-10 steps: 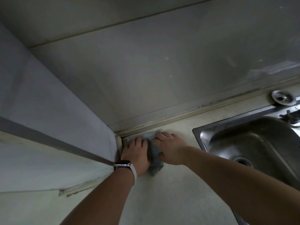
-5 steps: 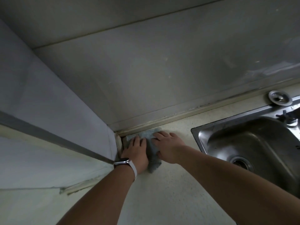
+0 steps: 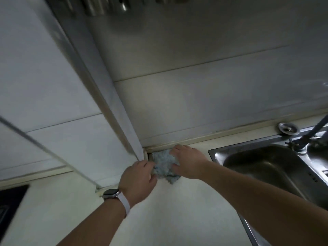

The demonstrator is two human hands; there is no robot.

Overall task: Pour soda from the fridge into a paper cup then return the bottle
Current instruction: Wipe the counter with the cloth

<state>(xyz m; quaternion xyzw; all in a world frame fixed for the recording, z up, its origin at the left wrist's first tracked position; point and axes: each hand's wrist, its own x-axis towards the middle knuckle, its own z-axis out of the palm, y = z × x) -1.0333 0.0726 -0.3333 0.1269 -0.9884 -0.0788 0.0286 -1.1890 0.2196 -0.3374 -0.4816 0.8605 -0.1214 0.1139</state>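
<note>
Your two hands meet at frame centre on one bluish cloth (image 3: pixel 164 161): left hand (image 3: pixel 140 178) seemingly pinching its edge, right hand (image 3: pixel 189 161) pressing flat, beside one steel sink (image 3: pixel 266 167).

Cloth (image 3: pixel 164 163): pale blue-grey, fluffy, crumpled. Lies on the pale counter (image 3: pixel 177 210) in the wall corner; left hand (image 3: pixel 138 180) grips its edge, right hand (image 3: pixel 190 162) rests on it.

The left hand (image 3: pixel 140 176) no longer lies flat on the blue-grey cloth (image 3: pixel 164 163); it sits at the cloth's near-left edge with fingers curled onto it. The right hand (image 3: pixel 188 163) now covers only the cloth's right side, leaving its middle bare beside the sink (image 3: pixel 218 155)
</note>
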